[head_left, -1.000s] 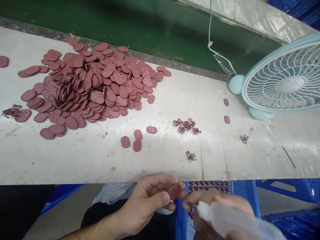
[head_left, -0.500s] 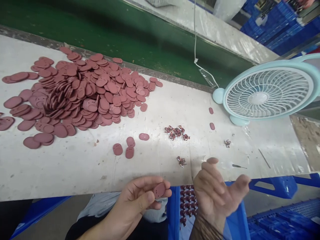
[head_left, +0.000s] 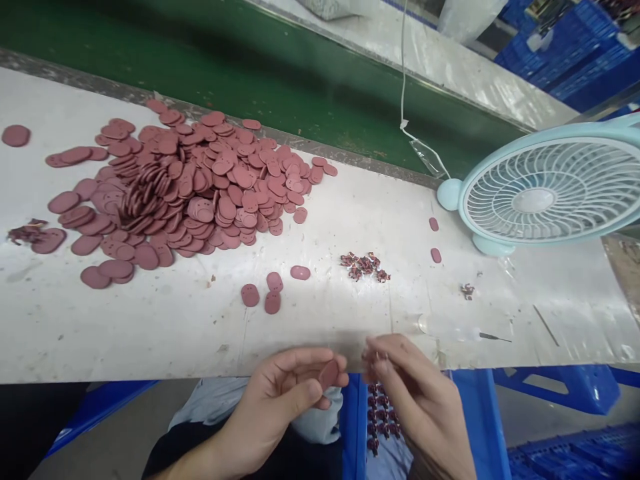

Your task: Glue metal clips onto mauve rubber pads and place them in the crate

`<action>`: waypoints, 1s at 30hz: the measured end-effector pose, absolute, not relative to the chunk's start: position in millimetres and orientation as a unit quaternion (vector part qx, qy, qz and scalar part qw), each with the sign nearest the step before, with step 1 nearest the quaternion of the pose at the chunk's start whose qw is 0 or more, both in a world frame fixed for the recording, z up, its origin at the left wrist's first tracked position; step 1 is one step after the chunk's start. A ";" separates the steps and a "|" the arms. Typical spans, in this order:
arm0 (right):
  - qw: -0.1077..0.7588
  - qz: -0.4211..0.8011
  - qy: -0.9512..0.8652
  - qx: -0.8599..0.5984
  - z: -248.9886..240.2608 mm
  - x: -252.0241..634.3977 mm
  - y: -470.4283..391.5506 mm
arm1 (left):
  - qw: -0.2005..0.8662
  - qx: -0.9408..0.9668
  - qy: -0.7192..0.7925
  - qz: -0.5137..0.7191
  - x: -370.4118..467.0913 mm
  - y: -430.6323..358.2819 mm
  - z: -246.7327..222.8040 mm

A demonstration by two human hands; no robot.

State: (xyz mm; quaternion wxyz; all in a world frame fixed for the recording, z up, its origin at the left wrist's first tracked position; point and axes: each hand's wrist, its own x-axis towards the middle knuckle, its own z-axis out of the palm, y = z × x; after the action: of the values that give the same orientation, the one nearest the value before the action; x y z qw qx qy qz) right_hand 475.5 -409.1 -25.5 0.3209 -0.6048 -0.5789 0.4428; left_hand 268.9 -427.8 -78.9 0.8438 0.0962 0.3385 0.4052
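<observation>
My left hand pinches an oval reddish-brown disc with small holes between thumb and fingers, just over the table's near edge. To its right, my right hand has its fingertips closed on a small brown-and-metal part, partly hidden and blurred. The two hands are close but apart. Beyond them on the table lie several loose discs and a small cluster of brown-and-metal parts. A large heap of the same discs spreads over the left side.
A light-blue fan stands at the right, its cord running up. Two discs lie in front of it, with a thin dark tool nearer. Below the table edge, a blue crate holds rows of small brown parts. A green belt runs behind.
My right hand has turned over and moved left toward my left hand, its fingers closing. The small part that lay near it on the table is gone from there. The view has shifted slightly left.
</observation>
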 end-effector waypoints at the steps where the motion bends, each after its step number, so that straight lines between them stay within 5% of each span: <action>1: 0.344 0.490 -0.561 -0.572 -20.4 470.0 -415.5 | 0.839 0.112 0.342 0.408 268.7 -427.9 -79.0; 16: 0.420 0.469 -0.507 -0.589 -23.1 437.6 -431.9 | 0.821 0.131 0.340 0.441 276.6 -422.3 -69.1; 30: 0.431 0.573 -0.403 -0.569 -31.7 436.7 -431.6 | 0.742 0.242 0.401 0.480 273.9 -428.8 -69.8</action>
State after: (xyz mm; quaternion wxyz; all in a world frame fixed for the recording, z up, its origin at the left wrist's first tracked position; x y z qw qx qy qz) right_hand 436.7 -431.6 -31.7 0.4305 -0.5692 -0.4028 0.5731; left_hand 273.9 -428.8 -69.8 0.7416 0.2417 0.4011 0.4804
